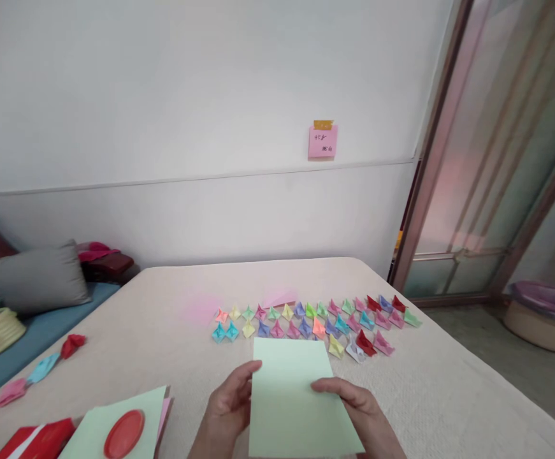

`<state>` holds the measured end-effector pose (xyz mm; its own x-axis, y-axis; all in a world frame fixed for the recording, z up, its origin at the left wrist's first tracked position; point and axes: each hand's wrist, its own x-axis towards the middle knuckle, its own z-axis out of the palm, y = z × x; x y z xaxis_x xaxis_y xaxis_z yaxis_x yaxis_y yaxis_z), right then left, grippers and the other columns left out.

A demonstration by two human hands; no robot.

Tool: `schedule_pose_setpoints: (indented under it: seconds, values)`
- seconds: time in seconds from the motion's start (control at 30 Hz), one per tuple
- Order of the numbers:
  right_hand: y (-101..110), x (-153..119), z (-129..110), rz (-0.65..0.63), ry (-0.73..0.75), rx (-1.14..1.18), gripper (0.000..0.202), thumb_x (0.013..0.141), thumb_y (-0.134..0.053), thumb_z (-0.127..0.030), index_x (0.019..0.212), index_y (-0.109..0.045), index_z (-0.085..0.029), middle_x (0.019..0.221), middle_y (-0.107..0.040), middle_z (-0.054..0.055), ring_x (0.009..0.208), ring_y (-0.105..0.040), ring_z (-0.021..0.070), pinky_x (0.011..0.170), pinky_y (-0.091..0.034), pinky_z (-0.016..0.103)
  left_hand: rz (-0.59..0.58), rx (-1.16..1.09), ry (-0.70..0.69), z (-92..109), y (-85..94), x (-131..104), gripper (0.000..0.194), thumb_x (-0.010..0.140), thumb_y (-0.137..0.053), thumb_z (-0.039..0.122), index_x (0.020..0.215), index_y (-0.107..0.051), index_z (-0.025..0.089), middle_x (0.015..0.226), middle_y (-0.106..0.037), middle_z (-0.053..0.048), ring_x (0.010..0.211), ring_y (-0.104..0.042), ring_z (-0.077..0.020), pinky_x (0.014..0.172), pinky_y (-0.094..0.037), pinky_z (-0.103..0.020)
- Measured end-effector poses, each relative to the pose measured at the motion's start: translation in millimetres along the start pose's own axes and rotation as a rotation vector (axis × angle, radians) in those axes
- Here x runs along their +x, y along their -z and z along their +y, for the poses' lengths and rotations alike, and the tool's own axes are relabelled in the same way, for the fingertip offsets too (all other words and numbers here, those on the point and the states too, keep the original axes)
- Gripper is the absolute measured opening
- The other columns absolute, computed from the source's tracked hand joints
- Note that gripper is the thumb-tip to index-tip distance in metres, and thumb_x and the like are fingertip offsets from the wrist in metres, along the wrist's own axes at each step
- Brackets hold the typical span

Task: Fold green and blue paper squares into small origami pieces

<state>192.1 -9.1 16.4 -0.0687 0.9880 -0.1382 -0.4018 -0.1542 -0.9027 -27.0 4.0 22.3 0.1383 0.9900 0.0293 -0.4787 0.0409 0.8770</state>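
Observation:
Both my hands hold a pale green sheet of paper (291, 382) upright over the near edge of the table. My left hand (229, 405) grips its left edge, thumb on the front. My right hand (353, 401) grips the right edge, thumb across the front. Just beyond the sheet lie two rows of several small folded paper pieces (306, 319) in many colours.
The beige table (162, 319) carries a stack of green and pink sheets (95, 427) with a red round lid (124, 433) on top, a red box (38, 440) and three folded pieces (43, 368) at left. A grey cushion (38, 277) lies left; a pink note (322, 140) is on the wall; a sliding door (497, 159) stands right.

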Motion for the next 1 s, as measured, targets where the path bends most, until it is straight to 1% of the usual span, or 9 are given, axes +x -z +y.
schedule_pose_setpoints:
  seconds: [0.13,0.27,0.33,0.47,0.57,0.63,0.7,0.8,1.0]
  values:
    - [-2,0,1,-0.040,-0.028,0.029,0.015,0.057,-0.080,-0.031,0.070,-0.078,-0.022,0.072,-0.076,0.005,0.061,-0.066,0.0203,0.057,-0.047,0.028,-0.095,0.227,-0.096,-4,-2.3,-1,0.023,0.060,-0.082,0.022,0.083,-0.077,0.024,0.104,-0.067,-0.009,0.096,-0.063,-0.0275,0.075,-0.050,-0.030]
    - [-1,2,3,-0.025,-0.005,-0.040,0.020,0.051,-0.082,-0.029,0.070,-0.078,-0.024,0.073,-0.075,0.004,0.066,-0.065,0.0217,0.064,-0.048,0.030,-0.063,0.308,-0.187,-8,-5.1,-2,0.020,0.061,-0.081,0.029,0.079,-0.077,0.021,0.096,-0.067,-0.009,0.084,-0.064,-0.0232,0.066,-0.048,-0.025]
    - [-3,3,3,-0.009,0.082,-0.117,0.020,0.051,-0.082,-0.032,0.069,-0.078,-0.025,0.076,-0.074,0.004,0.072,-0.064,0.0238,0.070,-0.049,0.033,-0.025,0.338,-0.189,-8,-6.9,-2,0.020,0.065,-0.077,0.036,0.078,-0.078,0.020,0.090,-0.068,-0.008,0.084,-0.062,-0.0239,0.069,-0.048,-0.027]
    - [-8,2,-1,-0.011,0.273,-0.162,0.027,0.061,-0.073,-0.049,0.071,-0.079,-0.025,0.103,-0.069,0.009,0.098,-0.057,0.0319,0.090,-0.043,0.042,0.065,0.398,-0.140,-7,-9.8,-2,0.031,0.071,-0.071,0.042,0.088,-0.078,0.017,0.085,-0.070,-0.007,0.089,-0.058,-0.0275,0.079,-0.045,-0.031]
    - [-12,0,-5,0.069,0.280,-0.144,0.029,0.061,-0.073,-0.050,0.072,-0.079,-0.024,0.117,-0.063,0.010,0.109,-0.051,0.0334,0.092,-0.041,0.040,0.083,0.400,-0.109,-9,-9.1,-2,0.034,0.068,-0.072,0.043,0.087,-0.078,0.015,0.075,-0.068,-0.005,0.082,-0.057,-0.0260,0.076,-0.043,-0.030]
    - [-13,-1,-5,0.115,0.280,-0.111,0.025,0.063,-0.073,-0.047,0.068,-0.078,-0.023,0.111,-0.065,0.009,0.103,-0.052,0.0311,0.086,-0.044,0.036,0.075,0.383,-0.098,-13,-8.2,-1,0.034,0.067,-0.072,0.042,0.086,-0.077,0.014,0.068,-0.065,-0.003,0.078,-0.056,-0.0250,0.075,-0.042,-0.030]
    - [-12,-2,-3,0.158,0.283,-0.083,0.021,0.064,-0.074,-0.041,0.059,-0.074,-0.021,0.091,-0.066,0.006,0.087,-0.055,0.0254,0.073,-0.045,0.029,0.056,0.355,-0.069,-17,-7.9,-1,0.032,0.066,-0.073,0.042,0.083,-0.076,0.014,0.064,-0.062,-0.002,0.074,-0.055,-0.0228,0.071,-0.041,-0.029]
    - [-9,-2,2,0.217,0.274,-0.053,0.023,0.062,-0.077,-0.035,0.052,-0.065,-0.018,0.066,-0.055,0.000,0.064,-0.047,0.0160,0.057,-0.038,0.023,0.059,0.314,-0.031,-22,-9.7,-1,0.029,0.063,-0.075,0.040,0.075,-0.074,0.014,0.062,-0.061,-0.001,0.065,-0.051,-0.0176,0.061,-0.038,-0.024]
    - [-8,-1,8,0.277,0.215,-0.043,0.023,0.060,-0.078,-0.032,0.056,-0.060,-0.017,0.054,-0.045,-0.004,0.054,-0.038,0.0112,0.050,-0.029,0.022,0.199,0.274,-0.050,-27,-15.4,-2,0.024,0.059,-0.078,0.035,0.063,-0.066,0.014,0.056,-0.056,0.002,0.057,-0.045,-0.0125,0.054,-0.034,-0.020]
